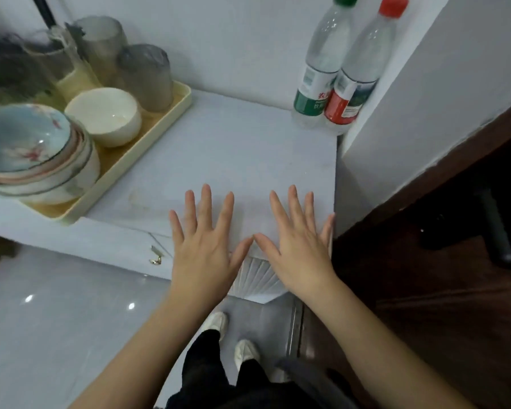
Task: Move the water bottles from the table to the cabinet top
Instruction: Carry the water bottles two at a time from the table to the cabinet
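Note:
Two clear water bottles stand upright side by side in the far right corner of the white cabinet top [219,149]. One is a green-capped bottle [319,63] with a green label, the other a red-capped bottle [363,66] with a red label, touching the wall on the right. My left hand [204,246] and my right hand [298,246] lie flat, palms down and fingers spread, on the near edge of the cabinet top. The thumbs nearly touch. Both hands hold nothing and are well short of the bottles.
A cream tray [148,143] at the left carries stacked patterned bowls [33,154], a white bowl [104,113] and several upturned glasses [145,75]. A dark wooden table [425,261] borders the right. Below are a cabinet door handle [156,256], glossy floor and my feet.

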Motion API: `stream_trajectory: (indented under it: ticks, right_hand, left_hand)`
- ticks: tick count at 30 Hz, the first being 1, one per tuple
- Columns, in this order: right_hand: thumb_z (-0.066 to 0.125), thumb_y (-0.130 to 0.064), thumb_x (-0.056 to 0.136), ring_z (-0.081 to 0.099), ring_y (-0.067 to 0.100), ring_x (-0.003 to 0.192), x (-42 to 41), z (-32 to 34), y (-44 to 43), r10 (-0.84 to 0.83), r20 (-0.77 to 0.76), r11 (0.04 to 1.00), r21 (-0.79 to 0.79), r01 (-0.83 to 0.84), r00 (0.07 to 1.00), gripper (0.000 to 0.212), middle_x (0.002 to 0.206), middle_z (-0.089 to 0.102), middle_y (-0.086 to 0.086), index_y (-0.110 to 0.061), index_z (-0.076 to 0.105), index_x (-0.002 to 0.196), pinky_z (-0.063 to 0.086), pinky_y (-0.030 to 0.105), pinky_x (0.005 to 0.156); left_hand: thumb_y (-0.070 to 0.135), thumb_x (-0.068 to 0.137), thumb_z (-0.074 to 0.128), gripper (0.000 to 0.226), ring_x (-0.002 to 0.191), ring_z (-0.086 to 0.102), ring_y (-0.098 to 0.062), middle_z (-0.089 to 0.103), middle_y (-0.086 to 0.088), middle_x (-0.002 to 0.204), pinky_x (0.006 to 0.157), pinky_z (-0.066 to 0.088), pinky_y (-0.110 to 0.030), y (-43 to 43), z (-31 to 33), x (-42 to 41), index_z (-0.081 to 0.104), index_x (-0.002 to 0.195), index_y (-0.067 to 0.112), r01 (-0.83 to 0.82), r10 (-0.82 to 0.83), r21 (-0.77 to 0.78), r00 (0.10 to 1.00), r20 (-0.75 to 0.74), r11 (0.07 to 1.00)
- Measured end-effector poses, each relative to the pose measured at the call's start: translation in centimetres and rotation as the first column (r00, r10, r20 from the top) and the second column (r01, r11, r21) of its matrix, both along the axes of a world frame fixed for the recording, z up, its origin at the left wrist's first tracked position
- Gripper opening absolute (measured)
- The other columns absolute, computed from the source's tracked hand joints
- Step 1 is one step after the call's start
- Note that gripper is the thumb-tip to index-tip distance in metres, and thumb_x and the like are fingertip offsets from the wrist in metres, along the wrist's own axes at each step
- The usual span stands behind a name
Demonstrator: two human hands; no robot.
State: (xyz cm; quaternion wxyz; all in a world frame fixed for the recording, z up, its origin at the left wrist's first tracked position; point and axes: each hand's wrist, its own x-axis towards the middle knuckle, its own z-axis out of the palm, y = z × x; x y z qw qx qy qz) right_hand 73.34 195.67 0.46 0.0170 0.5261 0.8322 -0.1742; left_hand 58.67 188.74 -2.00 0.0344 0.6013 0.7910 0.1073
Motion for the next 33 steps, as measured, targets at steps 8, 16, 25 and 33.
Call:
stream_trajectory:
  ticks: [8,16,25,33]
  right_hand:
    - [0.02,-0.062,0.095,-0.027,0.026,0.148,-2.3,-1.5,-5.8,0.408,-0.001,0.909,0.092,-0.406,0.913,0.077,0.164,-0.022,0.005,-0.027,-0.01,0.157,-0.021,0.057,0.113]
    - [0.026,-0.057,0.099,-0.026,0.025,0.149,-5.0,-6.5,-12.4,0.727,0.046,0.686,-0.066,-0.725,0.685,0.075,0.164,-0.02,0.006,-0.024,-0.006,0.158,-0.016,0.05,0.119]
    - [0.03,-0.056,0.101,-0.015,0.031,0.151,-9.7,-12.6,-20.9,0.914,0.266,0.397,-0.421,-0.816,0.307,0.071,0.166,-0.009,0.008,-0.025,0.001,0.158,-0.001,0.059,0.12]
    - [0.028,-0.061,0.1,-0.017,0.033,0.151,-15.1,-13.3,-33.5,0.944,0.315,0.23,-0.424,-0.876,0.095,0.072,0.166,-0.009,0.007,-0.031,-0.001,0.158,-0.004,0.063,0.118]
  left_hand:
    - [0.065,0.093,0.022,0.074,0.15,0.002,-0.037,0.01,-0.014,0.163,0.116,0.007,-0.06,-12.2,-1.6,1.1,0.019,0.155,0.025,-0.363,0.367,-0.087,0.93,0.032,0.928]
    - [0.067,0.091,0.017,0.077,0.148,0.014,-0.039,0.023,-0.016,0.159,0.113,0.012,-0.066,-21.4,-6.0,2.7,0.025,0.153,0.022,-0.611,0.664,-0.346,0.747,0.047,0.712]
    - [0.066,0.095,0.019,0.074,0.15,-0.003,-0.032,0.001,-0.009,0.164,0.116,0.0,-0.062,-33.0,-10.3,3.7,0.002,0.156,0.026,-0.656,0.887,-0.648,0.457,0.069,0.388]
    - [0.067,0.094,0.017,0.075,0.15,-0.005,-0.032,-0.002,-0.008,0.164,0.116,-0.001,-0.06,-45.1,-11.9,2.4,0.0,0.156,0.027,-0.687,0.965,-0.684,0.242,0.103,0.245]
